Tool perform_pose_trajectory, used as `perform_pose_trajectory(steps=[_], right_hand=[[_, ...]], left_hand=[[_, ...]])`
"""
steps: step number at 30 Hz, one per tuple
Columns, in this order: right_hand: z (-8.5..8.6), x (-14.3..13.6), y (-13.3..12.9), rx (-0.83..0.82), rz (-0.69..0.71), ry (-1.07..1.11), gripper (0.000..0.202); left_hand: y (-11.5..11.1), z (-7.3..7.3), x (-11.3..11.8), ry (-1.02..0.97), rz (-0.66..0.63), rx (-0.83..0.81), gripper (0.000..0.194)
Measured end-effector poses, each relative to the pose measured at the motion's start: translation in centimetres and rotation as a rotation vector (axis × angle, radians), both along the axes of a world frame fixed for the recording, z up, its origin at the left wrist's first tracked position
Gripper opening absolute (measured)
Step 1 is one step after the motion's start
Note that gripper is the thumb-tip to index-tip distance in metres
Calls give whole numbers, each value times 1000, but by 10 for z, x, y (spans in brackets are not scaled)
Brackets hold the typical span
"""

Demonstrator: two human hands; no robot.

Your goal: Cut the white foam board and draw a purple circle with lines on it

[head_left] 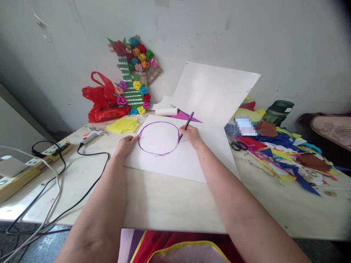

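Observation:
A large white paper sheet (170, 164) lies folded open on the table, its back half standing up against the wall. Drawn on the flat half is a purple round outline (159, 122), slightly uneven, with doubled lines in places. My right hand (192, 137) is closed around a dark purple marker (189, 120), its tip at the right side of the outline. At the sheet's left edge, my left hand (127, 145) grips the paper, thumb on top and the other fingers mostly hidden.
On the left are a glue gun (91, 135), its cord, a power strip (46, 159) and yellow paper (123, 125). A red bag (101, 100) and a paper-flower craft (131, 80) stand behind. Scissors (239, 146), colourful scraps (287, 153), a phone (246, 126) and a green bottle (278, 112) are right.

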State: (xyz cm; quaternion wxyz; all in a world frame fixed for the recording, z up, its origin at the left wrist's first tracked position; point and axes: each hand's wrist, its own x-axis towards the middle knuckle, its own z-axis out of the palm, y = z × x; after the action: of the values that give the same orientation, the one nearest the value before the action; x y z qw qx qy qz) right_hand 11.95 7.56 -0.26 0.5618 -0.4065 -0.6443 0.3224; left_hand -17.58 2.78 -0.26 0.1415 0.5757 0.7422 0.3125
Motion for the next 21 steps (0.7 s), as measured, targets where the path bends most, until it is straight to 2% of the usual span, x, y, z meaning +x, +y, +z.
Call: perform_pose_trajectory(steps=[3,9,16,21], right_hand=[[2,0,-2,-17,10,29,17],[0,1,1,-13,37,-79,16],[-3,2,3,20,2,-122,17],[0,2,0,13,59,-134,16]], left_hand=[[1,-1,-1,7,-8,3,52],[3,-3,-2,1,-7,8,52],[-1,1,1,10,1,-12,51],[-2,3,3,10,-5,-8,51]])
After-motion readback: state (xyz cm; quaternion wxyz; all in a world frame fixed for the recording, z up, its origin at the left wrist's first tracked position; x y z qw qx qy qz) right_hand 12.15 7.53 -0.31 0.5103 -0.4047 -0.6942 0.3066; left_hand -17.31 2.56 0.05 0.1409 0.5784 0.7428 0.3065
